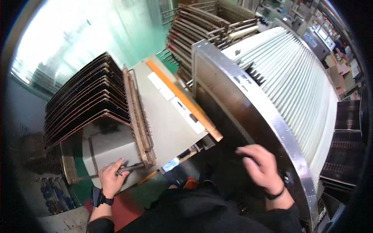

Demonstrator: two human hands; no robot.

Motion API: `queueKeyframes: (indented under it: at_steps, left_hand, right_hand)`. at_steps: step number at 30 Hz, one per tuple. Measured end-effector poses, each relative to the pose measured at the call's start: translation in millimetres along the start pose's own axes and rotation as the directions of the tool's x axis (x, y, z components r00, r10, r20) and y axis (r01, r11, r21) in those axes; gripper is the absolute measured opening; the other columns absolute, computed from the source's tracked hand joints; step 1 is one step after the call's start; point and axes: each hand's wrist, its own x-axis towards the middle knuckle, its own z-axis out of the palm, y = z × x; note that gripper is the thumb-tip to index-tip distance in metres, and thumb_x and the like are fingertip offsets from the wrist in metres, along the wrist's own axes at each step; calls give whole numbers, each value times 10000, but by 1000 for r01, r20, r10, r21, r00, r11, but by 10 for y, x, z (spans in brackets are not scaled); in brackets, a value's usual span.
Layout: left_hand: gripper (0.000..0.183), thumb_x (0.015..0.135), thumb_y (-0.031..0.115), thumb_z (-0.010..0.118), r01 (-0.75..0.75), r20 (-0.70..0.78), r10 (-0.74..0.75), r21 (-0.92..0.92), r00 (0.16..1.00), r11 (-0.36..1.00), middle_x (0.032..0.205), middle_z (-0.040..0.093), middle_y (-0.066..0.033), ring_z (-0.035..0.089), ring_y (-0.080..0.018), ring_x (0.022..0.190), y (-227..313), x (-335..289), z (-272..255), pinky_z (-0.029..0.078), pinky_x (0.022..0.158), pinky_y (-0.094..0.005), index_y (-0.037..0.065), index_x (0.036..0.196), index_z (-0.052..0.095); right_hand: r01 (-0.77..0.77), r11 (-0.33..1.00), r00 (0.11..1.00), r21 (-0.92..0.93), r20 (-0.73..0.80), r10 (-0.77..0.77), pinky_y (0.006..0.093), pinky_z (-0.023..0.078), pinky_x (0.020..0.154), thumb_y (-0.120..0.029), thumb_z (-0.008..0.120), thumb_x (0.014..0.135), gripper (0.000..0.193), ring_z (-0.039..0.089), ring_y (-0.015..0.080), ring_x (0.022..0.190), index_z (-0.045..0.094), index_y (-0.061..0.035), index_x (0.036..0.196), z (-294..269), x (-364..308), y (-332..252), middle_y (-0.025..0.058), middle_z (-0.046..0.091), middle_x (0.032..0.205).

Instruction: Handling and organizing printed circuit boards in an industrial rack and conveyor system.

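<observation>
My left hand (112, 178) is closed around a thin metal bar (133, 167) at the near edge of a rack (139, 116). The rack has toothed brown side rails and stands on a pale tabletop. Dark flat panels (87, 99) with copper-coloured edges sit in it, one above another. My right hand (259, 165) is raised, thumb and fingers apart, with nothing in it. It hovers beside the metal side wall (233, 101) of a large machine. Rows of white ribs (291, 70) cover the machine's top.
An orange strip (182, 99) runs along the tabletop's edge, beside white labels (188, 114). More stacked racks (198, 29) stand behind. Dark panels (344, 151) rest at the far right. A control screen (322, 33) is at the upper right, and a red mat (122, 209) lies below.
</observation>
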Motion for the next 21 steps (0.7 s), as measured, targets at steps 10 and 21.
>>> queueKeyframes:
  at_steps: [10,21]
  left_hand:
    - [364,964,378,615,323,-31,-325,-58,945,945,1084,714,-152,668,-344,999,766,516,-101,510,850,-420,145,1240,659]
    - [370,1048,256,466,-282,107,289,-76,951,956,1218,609,-272,636,-383,1019,254,608,-76,494,886,-425,16,1321,532]
  right_hand:
    - [-90,750,986,-655,-166,-26,504,346,1101,-284,593,898,432,469,381,1286,566,-63,1268,-855,-284,324,172,523,1352]
    - [-186,779,928,-599,-367,-60,448,450,990,-297,609,882,339,568,330,1132,620,-58,1122,-905,-436,523,145,604,1143]
